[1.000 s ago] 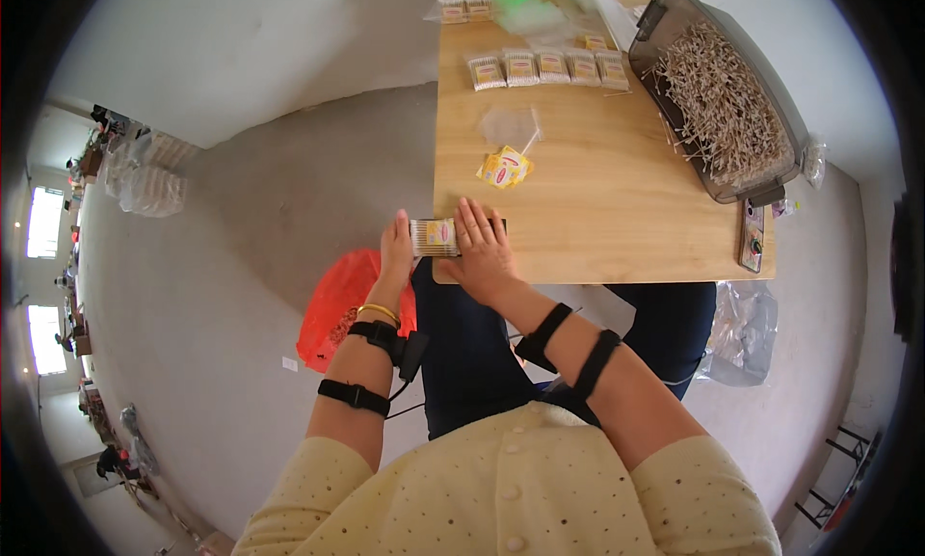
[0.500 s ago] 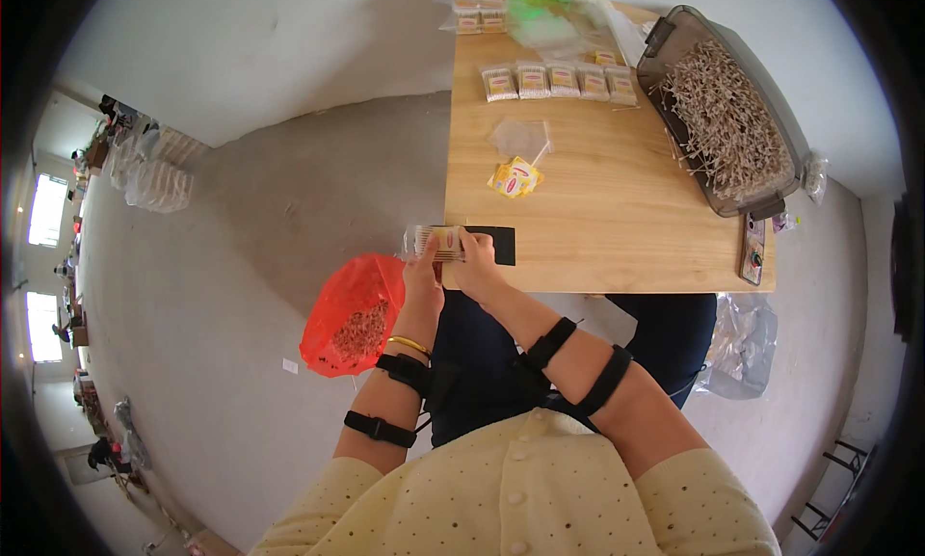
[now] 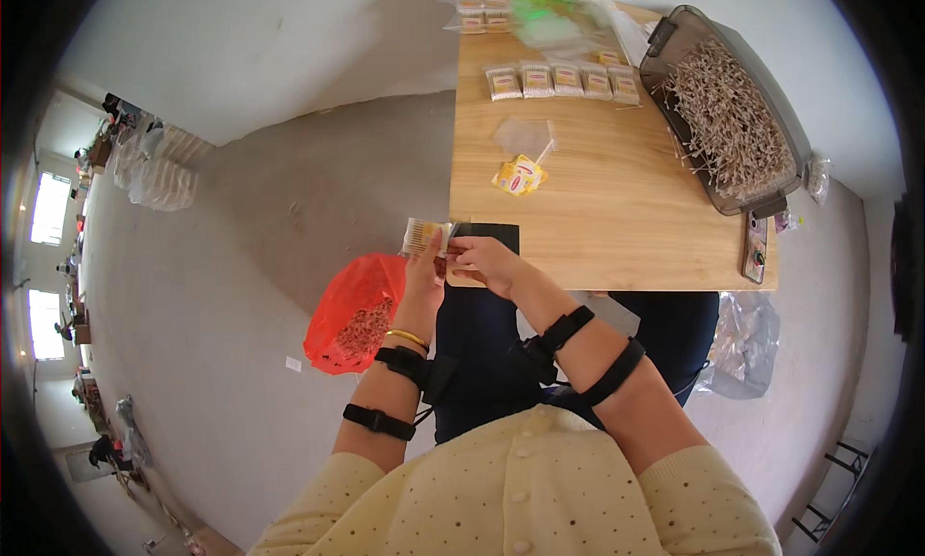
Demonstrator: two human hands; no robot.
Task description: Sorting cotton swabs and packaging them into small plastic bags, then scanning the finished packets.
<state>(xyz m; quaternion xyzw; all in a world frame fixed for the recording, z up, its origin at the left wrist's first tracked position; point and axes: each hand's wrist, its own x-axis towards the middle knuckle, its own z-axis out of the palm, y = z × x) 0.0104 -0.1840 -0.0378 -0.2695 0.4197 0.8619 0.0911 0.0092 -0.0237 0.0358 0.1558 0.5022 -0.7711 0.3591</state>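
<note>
My left hand (image 3: 422, 272) and my right hand (image 3: 485, 263) together hold a small clear packet of thin sticks (image 3: 424, 235) at the near left corner of the wooden table (image 3: 617, 209). The left hand grips it from below, the right hand's fingers pinch its right end. Right beside the hands a flat black pad (image 3: 487, 236) lies on the table corner. Farther up the table lie a yellow packet (image 3: 519, 176) and an empty clear bag (image 3: 525, 134).
A grey bin full of thin sticks (image 3: 729, 113) stands at the table's right side. Rows of filled packets (image 3: 564, 80) lie at the far end. A red bag of scraps (image 3: 354, 315) sits on the floor at my left, a clear plastic bag (image 3: 742, 344) at my right.
My hands have lifted the packet off the table corner and drawn it slightly left, past the edge. The black pad under them now shows.
</note>
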